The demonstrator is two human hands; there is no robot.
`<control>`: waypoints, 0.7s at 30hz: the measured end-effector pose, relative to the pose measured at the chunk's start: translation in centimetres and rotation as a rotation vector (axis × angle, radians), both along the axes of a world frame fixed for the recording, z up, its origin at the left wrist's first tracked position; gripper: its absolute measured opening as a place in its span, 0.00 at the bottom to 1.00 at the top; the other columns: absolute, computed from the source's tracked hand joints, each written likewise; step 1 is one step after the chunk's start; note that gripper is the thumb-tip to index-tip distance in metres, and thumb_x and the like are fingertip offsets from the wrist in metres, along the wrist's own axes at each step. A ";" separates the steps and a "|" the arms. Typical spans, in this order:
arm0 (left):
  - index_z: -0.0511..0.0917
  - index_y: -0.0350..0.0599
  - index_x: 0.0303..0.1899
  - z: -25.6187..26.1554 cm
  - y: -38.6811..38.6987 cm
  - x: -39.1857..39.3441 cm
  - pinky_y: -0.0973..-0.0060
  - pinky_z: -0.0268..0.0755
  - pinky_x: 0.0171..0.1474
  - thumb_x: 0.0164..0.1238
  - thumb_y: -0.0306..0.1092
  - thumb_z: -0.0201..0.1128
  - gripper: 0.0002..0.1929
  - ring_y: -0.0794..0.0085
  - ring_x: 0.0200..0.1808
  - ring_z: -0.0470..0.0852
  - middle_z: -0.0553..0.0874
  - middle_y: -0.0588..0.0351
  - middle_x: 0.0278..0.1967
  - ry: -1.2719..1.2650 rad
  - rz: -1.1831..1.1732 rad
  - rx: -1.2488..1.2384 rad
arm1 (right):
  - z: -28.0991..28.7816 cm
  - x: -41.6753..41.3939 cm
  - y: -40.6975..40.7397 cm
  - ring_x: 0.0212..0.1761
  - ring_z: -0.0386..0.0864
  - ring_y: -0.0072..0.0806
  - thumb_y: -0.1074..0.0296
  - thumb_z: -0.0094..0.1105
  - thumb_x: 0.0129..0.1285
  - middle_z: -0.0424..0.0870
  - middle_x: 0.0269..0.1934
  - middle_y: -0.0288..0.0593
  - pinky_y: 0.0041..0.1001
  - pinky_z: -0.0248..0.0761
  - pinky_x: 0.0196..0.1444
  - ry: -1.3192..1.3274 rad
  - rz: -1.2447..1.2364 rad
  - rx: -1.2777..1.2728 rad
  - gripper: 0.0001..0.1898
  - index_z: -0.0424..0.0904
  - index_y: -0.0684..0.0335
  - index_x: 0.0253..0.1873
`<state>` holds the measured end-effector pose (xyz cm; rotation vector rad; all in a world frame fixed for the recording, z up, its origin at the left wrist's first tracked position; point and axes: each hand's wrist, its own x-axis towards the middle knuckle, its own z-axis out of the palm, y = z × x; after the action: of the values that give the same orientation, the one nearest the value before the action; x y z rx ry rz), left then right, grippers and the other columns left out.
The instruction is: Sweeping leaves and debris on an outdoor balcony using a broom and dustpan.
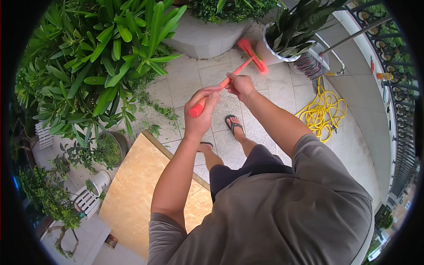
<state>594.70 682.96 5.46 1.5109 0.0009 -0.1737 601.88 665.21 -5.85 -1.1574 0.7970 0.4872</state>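
Note:
Both my hands grip the orange-red handle of a broom [240, 69]. My left hand [201, 112] is wrapped around it near its capped top end, with the thumb lying along the handle. Further down, my right hand [241, 86] closes around the handle. The red broom head [252, 56] is blurred and lies close to the paved floor, beside a white pot [269, 49]. Cut green leaves and twigs [162, 111] lie scattered on the tiles left of my hands.
A coiled yellow hose [323, 112] lies at the right by the curved wall. A snake plant [294, 29] fills the white pot. Large leafy plants [106, 59] crowd the left. A tan stone-topped table [142, 185] stands at my left side, near a round pot [114, 149]. Railings [399, 122] line the wall.

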 end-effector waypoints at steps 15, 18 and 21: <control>0.83 0.31 0.44 10.6 8.0 -4.5 0.70 0.82 0.47 0.66 0.25 0.68 0.09 0.64 0.45 0.87 0.86 0.43 0.48 -0.288 -0.161 0.273 | 7.2 -6.4 7.8 0.24 0.81 0.28 0.68 0.61 0.68 0.82 0.29 0.44 0.27 0.77 0.25 0.033 0.066 0.205 0.10 0.79 0.72 0.41; 0.83 0.33 0.44 10.4 6.7 -3.9 0.67 0.81 0.49 0.61 0.22 0.70 0.10 0.61 0.47 0.87 0.84 0.44 0.50 -0.270 -0.220 0.221 | 8.1 -4.6 4.7 0.33 0.83 0.31 0.62 0.56 0.73 0.82 0.34 0.46 0.30 0.80 0.35 -0.010 0.104 0.298 0.15 0.76 0.72 0.47; 0.84 0.37 0.46 5.5 3.8 -2.5 0.67 0.81 0.49 0.55 0.19 0.73 0.15 0.59 0.48 0.86 0.82 0.46 0.54 -0.360 -0.297 0.293 | 9.0 -2.5 3.6 0.33 0.83 0.33 0.59 0.55 0.75 0.81 0.33 0.45 0.30 0.80 0.36 0.074 -0.152 0.312 0.17 0.73 0.72 0.51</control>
<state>592.24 686.81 10.96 1.8129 -0.5063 -0.1405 599.34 668.77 3.13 -0.7885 0.8324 0.5096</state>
